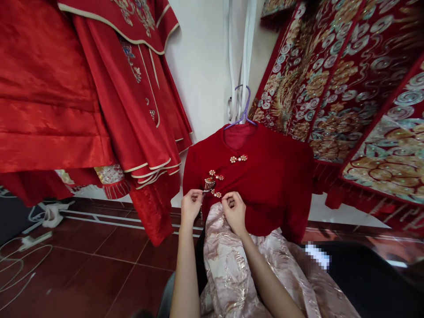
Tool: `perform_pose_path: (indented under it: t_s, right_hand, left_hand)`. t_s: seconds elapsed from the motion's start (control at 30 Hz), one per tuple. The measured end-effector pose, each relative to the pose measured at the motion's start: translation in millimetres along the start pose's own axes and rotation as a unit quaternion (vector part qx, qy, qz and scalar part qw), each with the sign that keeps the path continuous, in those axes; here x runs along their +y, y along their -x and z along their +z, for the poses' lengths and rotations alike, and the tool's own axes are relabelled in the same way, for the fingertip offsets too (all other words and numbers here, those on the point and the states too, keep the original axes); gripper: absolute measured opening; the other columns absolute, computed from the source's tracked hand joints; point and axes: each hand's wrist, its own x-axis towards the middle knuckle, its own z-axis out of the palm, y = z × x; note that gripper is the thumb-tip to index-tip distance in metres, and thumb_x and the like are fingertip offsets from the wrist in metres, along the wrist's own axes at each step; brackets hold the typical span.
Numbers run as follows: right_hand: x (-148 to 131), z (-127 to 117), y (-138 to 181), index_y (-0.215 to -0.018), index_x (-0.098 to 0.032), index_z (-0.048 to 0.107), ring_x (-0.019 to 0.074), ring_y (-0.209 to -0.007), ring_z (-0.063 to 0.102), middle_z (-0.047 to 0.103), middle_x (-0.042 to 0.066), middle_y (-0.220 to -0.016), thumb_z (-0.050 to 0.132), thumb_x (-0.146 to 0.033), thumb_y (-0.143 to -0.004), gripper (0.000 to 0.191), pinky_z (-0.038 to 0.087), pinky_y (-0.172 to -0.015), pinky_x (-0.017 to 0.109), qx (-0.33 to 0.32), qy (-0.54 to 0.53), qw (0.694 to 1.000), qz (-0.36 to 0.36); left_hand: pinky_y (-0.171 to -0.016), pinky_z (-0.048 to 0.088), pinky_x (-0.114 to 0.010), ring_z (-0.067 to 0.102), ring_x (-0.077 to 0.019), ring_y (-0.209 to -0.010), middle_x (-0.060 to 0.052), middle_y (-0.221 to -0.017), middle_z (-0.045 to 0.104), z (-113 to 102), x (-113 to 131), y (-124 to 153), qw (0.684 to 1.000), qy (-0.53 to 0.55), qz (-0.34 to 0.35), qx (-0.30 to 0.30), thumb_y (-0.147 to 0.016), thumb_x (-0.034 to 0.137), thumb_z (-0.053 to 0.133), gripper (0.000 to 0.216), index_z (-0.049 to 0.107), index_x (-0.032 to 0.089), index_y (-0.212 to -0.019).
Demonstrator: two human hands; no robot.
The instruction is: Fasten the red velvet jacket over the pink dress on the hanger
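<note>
A dark red long-sleeved jacket (265, 176) hangs from a purple hanger (245, 115) in front of me. Flower-shaped, jewelled fasteners (239, 158) cross its chest, with another pair below. A beaded ornament with short tassels (210, 183) hangs at its left front. My left hand (191, 206) is closed in a pinch at the end of a beaded strand (206, 191) beside this ornament. My right hand (234, 212) is also pinched closed, just right of the lowest flower fastener (217, 194); what its fingertips hold is hidden. Under my forearms spreads a pale pink brocade skirt (225, 256).
Red garments (132, 110) hang at the left, and heavily embroidered ones (331, 97) at the right. A white rack base (109, 219) runs low across the tiled floor (99, 274). Cables (23, 265) lie at the far left. A black surface (371, 274) stands at the lower right.
</note>
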Motion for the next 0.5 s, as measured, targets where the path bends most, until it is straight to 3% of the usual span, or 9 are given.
perform_pose_path:
  t_s: [0.2,0.5]
  right_hand:
    - [-1.2,-0.1,0.2,-0.073,-0.020,0.056,0.0112,-0.062,0.050,0.053,-0.001,-0.074,0.051,-0.016,-0.077,0.008,0.041,-0.058,0.022,-0.004,0.006,1.000,0.001]
    - [-0.1,-0.9,0.6,-0.074,-0.019,0.057,0.0109,-0.062,0.051,0.054,-0.001,-0.075,0.051,-0.017,-0.077,0.007,0.041,-0.058,0.022,-0.012,0.000,1.000,0.000]
  left_hand:
    - [-0.069,0.051,-0.023,0.065,-0.0126,-0.070,-0.005,-0.080,0.071,3.0,7.6,2.6,0.999,-0.018,0.038,-0.019,-0.078,0.022,0.060,0.013,0.068,0.015,-0.085]
    - [-0.068,0.051,-0.023,0.065,-0.0125,-0.070,-0.004,-0.083,0.071,17.6,15.0,12.8,0.987,-0.044,0.081,-0.129,-0.077,0.022,0.063,0.016,0.066,0.018,-0.093]
